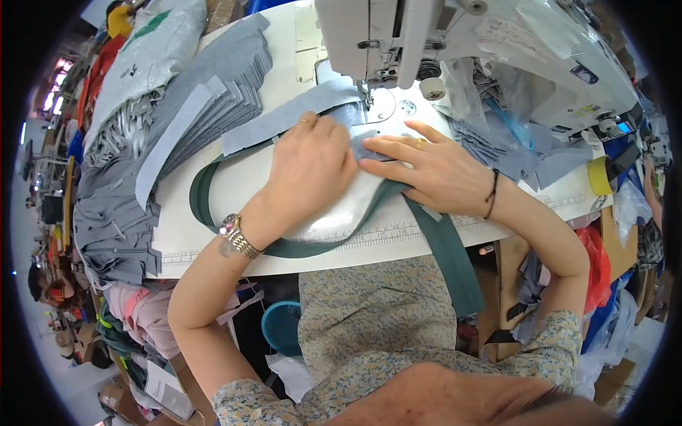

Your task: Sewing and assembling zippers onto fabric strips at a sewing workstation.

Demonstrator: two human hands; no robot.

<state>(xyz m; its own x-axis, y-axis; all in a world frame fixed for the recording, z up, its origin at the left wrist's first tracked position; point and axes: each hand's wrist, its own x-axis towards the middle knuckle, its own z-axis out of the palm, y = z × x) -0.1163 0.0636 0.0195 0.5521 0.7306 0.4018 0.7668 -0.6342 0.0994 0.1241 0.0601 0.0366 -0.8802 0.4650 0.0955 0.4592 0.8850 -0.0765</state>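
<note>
A grey fabric strip (291, 113) runs up to the needle and presser foot of the white sewing machine (366, 42). My left hand (312, 167) is closed beside this strip, its fingertips hidden, so what it grips cannot be made out. Close by on the right, my right hand (426, 167) lies with its fingers stretched and apart, touching a small patch of grey fabric (364, 144) between the hands. A long dark green tape (202, 195) loops around under my left wrist, passes below my right hand and hangs over the table's front edge.
Stacked grey fabric pieces (220, 99) lie on the left of the white table (362, 245), near a stuffed white bag (153, 57). More grey pieces (490, 153) sit right of the needle, beside a yellow tape roll (599, 176). A blue basket (282, 328) is below the table.
</note>
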